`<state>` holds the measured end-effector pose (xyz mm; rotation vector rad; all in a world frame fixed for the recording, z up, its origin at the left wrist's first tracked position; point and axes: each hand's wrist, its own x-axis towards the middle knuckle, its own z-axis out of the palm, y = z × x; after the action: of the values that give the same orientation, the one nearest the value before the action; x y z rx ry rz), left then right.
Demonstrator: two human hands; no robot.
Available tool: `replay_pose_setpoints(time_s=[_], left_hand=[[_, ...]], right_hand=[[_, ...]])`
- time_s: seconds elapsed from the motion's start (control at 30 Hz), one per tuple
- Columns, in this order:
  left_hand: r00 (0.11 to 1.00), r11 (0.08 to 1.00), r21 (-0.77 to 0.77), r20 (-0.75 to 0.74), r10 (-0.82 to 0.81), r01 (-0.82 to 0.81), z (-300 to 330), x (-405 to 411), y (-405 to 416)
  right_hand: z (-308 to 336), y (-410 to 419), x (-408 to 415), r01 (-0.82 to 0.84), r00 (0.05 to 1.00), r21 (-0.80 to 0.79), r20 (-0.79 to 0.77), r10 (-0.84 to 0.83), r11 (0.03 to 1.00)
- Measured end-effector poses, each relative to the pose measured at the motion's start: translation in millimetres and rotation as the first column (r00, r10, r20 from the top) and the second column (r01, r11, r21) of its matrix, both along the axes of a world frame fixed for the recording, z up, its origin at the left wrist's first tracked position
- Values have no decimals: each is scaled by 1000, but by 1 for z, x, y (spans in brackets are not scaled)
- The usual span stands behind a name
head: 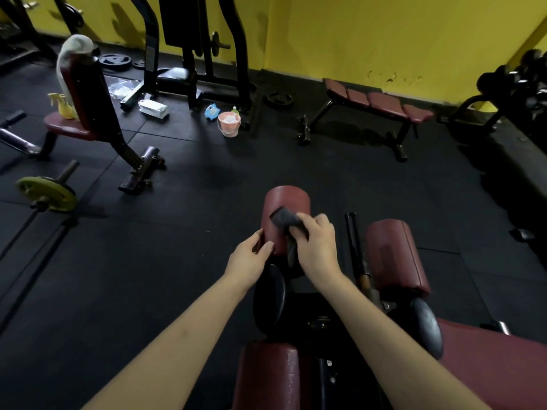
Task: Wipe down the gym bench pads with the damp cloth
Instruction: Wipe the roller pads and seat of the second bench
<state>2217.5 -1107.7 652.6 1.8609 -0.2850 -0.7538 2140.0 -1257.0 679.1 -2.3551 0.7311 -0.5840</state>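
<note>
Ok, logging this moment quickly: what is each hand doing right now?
Left hand: open, fingers resting on the side of the roller pad.
Right hand: closed on the dark cloth, pressing it against that pad.

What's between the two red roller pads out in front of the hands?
In the head view, a dark metal bar of the bench frame runs between the left roller pad and the right roller pad; otherwise only black floor shows there.

— We see dark red roller pads [286, 208] and a dark grey cloth [284, 221].
— We also note a yellow wall [384, 34], black floor [177, 261], pink bucket [229, 125], and yellow-green weight plate [47, 193].
</note>
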Motion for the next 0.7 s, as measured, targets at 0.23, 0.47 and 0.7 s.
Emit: replay_pose_setpoints(time_s=[0.23, 0.47, 0.7], left_hand=[[998, 1000, 6, -55, -17, 17, 1, 3, 9], [993, 999, 45, 114, -16, 11, 13, -7, -4], [996, 998, -56, -86, 3, -8, -4, 6, 5]], right_hand=[[19, -57, 84, 90, 996, 142, -40, -85, 986], [4, 3, -7, 63, 997, 56, -45, -61, 996], [4, -11, 36, 17, 1000, -24, 12, -17, 1000]])
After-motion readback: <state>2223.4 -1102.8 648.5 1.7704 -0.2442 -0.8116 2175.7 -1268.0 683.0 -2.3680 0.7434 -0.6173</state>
